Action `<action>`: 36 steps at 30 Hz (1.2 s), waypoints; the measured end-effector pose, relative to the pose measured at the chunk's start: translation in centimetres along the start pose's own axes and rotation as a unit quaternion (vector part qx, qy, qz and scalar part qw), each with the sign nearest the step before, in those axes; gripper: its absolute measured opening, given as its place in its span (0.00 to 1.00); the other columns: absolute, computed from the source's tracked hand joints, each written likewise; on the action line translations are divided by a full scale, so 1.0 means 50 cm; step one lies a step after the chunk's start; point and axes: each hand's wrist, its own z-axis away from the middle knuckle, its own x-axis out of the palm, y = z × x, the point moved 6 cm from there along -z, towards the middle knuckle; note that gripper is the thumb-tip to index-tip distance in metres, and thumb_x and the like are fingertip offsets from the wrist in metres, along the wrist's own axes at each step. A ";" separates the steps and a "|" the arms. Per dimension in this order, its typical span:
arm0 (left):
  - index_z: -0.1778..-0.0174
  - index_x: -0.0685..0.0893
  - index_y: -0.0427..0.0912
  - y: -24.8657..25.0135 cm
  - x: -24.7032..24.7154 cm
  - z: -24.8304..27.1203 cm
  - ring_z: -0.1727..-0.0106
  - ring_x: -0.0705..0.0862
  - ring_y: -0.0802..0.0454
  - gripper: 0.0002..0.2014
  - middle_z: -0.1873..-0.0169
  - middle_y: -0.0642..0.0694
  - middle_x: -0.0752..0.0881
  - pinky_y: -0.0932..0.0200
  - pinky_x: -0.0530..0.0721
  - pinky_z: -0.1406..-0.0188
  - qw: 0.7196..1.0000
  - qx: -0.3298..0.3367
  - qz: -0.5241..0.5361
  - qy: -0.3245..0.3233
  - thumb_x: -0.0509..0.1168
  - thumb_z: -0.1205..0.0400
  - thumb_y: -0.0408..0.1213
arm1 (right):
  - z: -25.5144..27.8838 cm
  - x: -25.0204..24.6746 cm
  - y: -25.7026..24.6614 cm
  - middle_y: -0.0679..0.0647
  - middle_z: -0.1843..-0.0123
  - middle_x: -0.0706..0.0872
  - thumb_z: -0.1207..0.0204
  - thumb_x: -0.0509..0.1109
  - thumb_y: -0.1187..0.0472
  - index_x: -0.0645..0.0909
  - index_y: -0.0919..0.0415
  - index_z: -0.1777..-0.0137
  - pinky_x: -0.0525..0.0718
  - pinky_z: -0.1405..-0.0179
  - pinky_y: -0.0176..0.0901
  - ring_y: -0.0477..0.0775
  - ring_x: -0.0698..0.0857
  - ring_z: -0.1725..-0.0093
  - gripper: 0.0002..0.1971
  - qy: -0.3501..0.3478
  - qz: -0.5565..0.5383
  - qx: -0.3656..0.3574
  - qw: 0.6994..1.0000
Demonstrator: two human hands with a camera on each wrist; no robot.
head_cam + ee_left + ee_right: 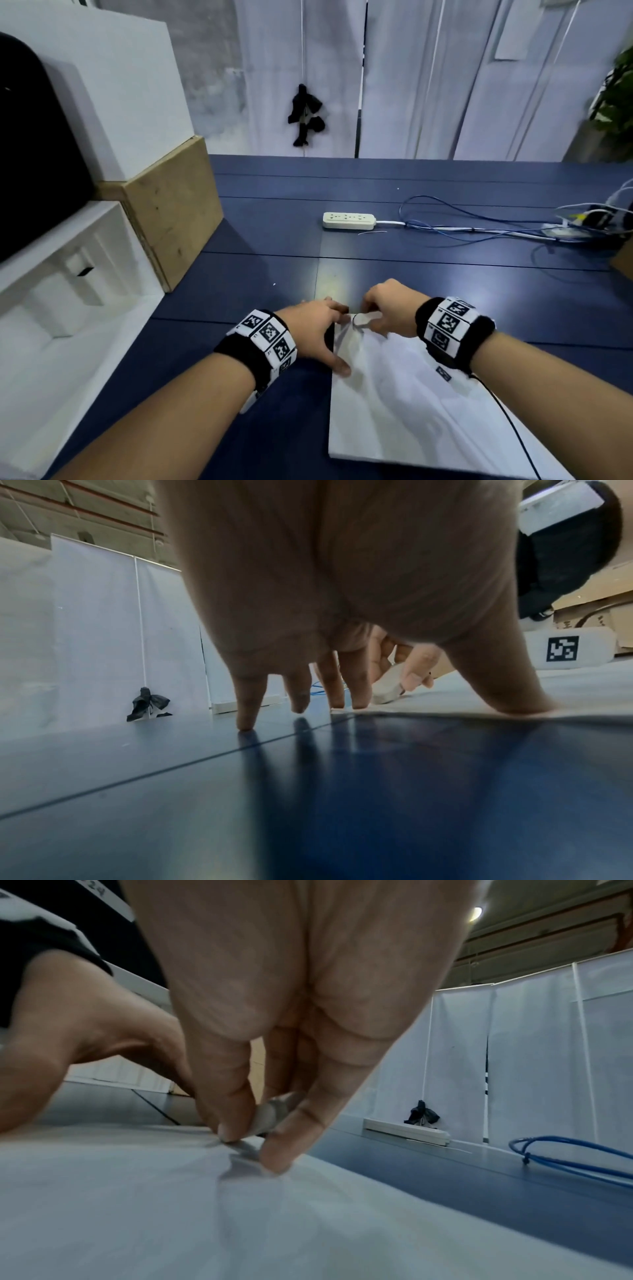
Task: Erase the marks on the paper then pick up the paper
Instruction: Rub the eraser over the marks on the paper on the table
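Note:
A white sheet of paper [404,411] lies on the blue table [274,222] in front of me. Dark pencil marks [354,322] show near its far left corner. My left hand [318,329] presses that corner flat with spread, straight fingers [359,693], thumb [507,685] on the left edge. My right hand [383,311] pinches a small white eraser [274,1112] between thumb and fingers and holds it down on the paper [171,1204] at the marks. The eraser [387,687] also shows behind my left fingers in the left wrist view.
A white power strip [348,220] lies further back on the table, with blue cables [462,226] trailing right. White foam packing [68,274] and a cardboard box [171,205] stand at the left. A black cable [507,418] from my right wristband crosses the paper.

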 end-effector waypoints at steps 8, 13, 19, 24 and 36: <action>0.20 0.72 0.52 0.013 -0.011 0.004 0.22 0.70 0.58 0.50 0.20 0.62 0.65 0.49 0.72 0.27 0.999 -0.007 -0.031 -0.008 0.76 0.37 0.70 | 0.053 0.043 -0.013 0.49 0.47 0.88 0.32 0.71 0.58 0.86 0.53 0.43 0.78 0.55 0.36 0.50 0.84 0.53 0.16 -0.030 0.002 -0.070 0.997; 0.21 0.73 0.51 0.015 -0.014 0.007 0.25 0.73 0.56 0.50 0.24 0.60 0.69 0.52 0.76 0.30 0.999 -0.012 -0.030 -0.014 0.76 0.37 0.70 | 0.000 0.005 0.020 0.54 0.44 0.88 0.28 0.71 0.57 0.86 0.57 0.42 0.79 0.45 0.43 0.58 0.85 0.43 0.15 0.041 0.021 -0.025 0.999; 0.23 0.75 0.49 0.016 -0.014 0.004 0.24 0.72 0.57 0.48 0.22 0.60 0.68 0.50 0.77 0.30 0.999 -0.014 -0.035 -0.015 0.76 0.37 0.69 | 0.073 0.041 -0.028 0.51 0.49 0.88 0.33 0.73 0.59 0.88 0.56 0.44 0.76 0.55 0.35 0.53 0.85 0.53 0.16 -0.035 -0.015 -0.120 0.992; 0.21 0.72 0.49 0.015 -0.010 0.003 0.22 0.69 0.55 0.50 0.20 0.58 0.66 0.45 0.74 0.25 0.999 -0.008 -0.040 -0.029 0.75 0.36 0.70 | -0.004 0.002 0.008 0.53 0.45 0.89 0.30 0.74 0.57 0.88 0.56 0.42 0.74 0.51 0.34 0.55 0.87 0.45 0.16 0.033 0.004 -0.062 0.998; 0.21 0.73 0.48 0.011 -0.007 -0.004 0.24 0.72 0.55 0.52 0.23 0.58 0.69 0.43 0.76 0.27 0.999 -0.009 -0.042 -0.030 0.76 0.38 0.71 | -0.009 0.007 0.021 0.51 0.47 0.90 0.31 0.76 0.55 0.88 0.54 0.43 0.78 0.48 0.36 0.53 0.87 0.47 0.16 0.016 0.000 -0.062 0.998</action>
